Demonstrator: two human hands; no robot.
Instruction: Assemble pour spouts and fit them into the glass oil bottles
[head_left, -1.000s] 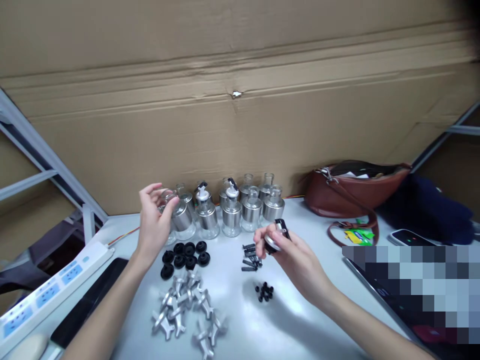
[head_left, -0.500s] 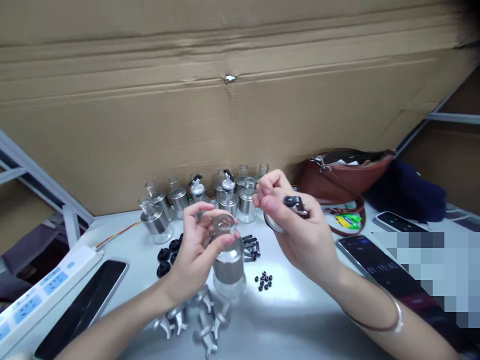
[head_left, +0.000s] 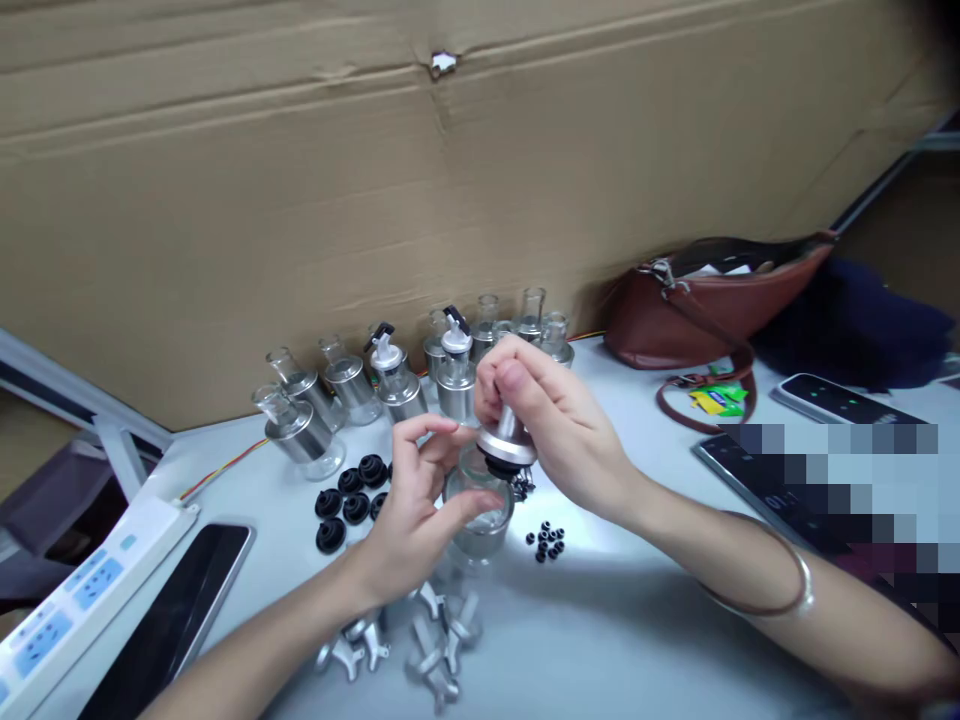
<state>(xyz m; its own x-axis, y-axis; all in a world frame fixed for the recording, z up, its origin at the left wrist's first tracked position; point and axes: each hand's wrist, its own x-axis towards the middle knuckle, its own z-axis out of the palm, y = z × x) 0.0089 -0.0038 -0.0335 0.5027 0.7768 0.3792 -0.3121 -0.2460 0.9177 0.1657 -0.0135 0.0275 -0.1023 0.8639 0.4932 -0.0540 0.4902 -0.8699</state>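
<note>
One glass bottle (head_left: 478,540), likely fragile and best supported around its body, is held by the left hand (head_left: 409,520); a silver stopper (head_left: 505,446), by the right hand (head_left: 574,435).

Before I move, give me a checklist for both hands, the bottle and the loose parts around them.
1. Left hand at the glass bottle, thumb across its near side: ok.
2. Right hand holding the silver stopper: ok.
3. Black seal on the stopper's underside: ok.
4. Black lever on top of the held stopper: cannot tell, the fingers cover that end.
5. Seal centred over the bottle's mouth: cannot tell, the stopper and fingers partly block the view.
6. Small black caps clear of both hands: ok, they lie on the table.
</note>
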